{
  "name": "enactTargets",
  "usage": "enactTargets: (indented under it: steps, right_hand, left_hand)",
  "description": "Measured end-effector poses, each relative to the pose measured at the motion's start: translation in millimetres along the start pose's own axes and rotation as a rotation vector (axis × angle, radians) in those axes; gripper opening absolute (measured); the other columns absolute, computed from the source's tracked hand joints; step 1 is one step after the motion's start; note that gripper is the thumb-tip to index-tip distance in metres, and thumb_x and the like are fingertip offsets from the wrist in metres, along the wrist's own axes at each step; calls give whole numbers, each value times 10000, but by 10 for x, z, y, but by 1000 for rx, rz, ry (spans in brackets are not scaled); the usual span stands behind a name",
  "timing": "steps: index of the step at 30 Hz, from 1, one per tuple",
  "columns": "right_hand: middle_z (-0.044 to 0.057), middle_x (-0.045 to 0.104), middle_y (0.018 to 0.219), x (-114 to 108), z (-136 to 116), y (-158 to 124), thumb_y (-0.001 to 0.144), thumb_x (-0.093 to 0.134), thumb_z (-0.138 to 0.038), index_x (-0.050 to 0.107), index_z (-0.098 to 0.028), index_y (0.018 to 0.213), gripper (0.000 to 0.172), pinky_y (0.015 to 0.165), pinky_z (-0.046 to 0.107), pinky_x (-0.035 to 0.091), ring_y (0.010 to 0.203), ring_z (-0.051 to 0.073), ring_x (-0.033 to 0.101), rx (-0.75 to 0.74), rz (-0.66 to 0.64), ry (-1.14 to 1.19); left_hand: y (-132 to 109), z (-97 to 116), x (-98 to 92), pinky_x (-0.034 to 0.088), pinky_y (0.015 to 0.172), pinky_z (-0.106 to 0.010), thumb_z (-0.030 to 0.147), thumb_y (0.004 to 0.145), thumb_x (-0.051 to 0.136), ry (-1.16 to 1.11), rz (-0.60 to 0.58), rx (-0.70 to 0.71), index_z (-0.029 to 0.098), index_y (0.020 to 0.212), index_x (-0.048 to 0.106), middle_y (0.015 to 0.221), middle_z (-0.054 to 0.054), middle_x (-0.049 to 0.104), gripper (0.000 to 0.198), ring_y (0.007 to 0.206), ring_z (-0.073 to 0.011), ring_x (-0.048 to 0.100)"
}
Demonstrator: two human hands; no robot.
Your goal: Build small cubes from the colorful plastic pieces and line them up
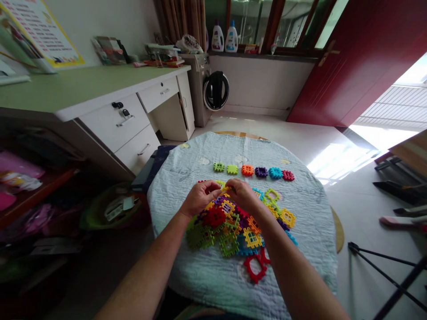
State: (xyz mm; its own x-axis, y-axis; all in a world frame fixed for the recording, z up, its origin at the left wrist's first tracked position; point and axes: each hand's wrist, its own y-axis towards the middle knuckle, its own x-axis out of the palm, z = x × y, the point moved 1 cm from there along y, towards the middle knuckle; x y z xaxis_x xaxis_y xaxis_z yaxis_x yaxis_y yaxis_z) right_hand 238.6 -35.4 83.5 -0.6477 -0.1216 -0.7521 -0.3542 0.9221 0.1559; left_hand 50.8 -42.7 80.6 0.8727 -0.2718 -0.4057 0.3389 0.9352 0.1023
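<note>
My left hand [199, 197] and my right hand [242, 193] meet over a heap of colourful square plastic building tiles [233, 226] on a round table covered with a pale quilted cloth [300, 209]. Both hands are closed in a pinch on a small yellow tile [224, 190] held between them. Beyond the hands lies a row of several tiles [253, 170]: green, light green, orange, purple, blue, red. A red frame tile [255, 266] lies nearest to me.
A white desk with drawers and a green top [110, 111] stands to the left, with a dark shelf of clutter [30, 195] below. A washing machine [210, 89] is at the back. A red door [360, 62] and black stand legs [383, 271] are on the right.
</note>
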Motion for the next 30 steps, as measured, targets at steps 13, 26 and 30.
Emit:
enactTargets:
  steps: [13, 26, 30]
  right_hand:
    - [53, 614, 976, -48, 23, -461, 819, 634, -188, 648, -203, 921, 104, 883, 337, 386, 950, 199, 530, 125, 59, -77]
    - [81, 547, 1191, 191, -393, -943, 726, 741, -309, 605, -269, 1195, 490, 943, 411, 390, 1103, 259, 469, 22, -139, -79]
    - [100, 325, 1512, 410, -559, -903, 644, 806, -448, 410, -365, 1424, 879, 1104, 543, 223, 1379, 356, 253, -104, -194, -148]
  left_hand:
    - [-16, -234, 118, 533, 749, -294, 286, 825, 539, 50, 115, -66, 188, 1157, 581, 918, -32, 689, 349, 793, -158, 639]
    - [-210, -654, -97, 455, 1004, -441, 346, 831, 539, 320, 394, -44, 174, 1017, 638, 1074, -97, 640, 271, 1055, -242, 590]
    - [-338, -615, -127, 435, 1048, -422, 394, 895, 458, 249, 330, -53, 196, 1029, 638, 1122, -87, 626, 299, 1116, -225, 583]
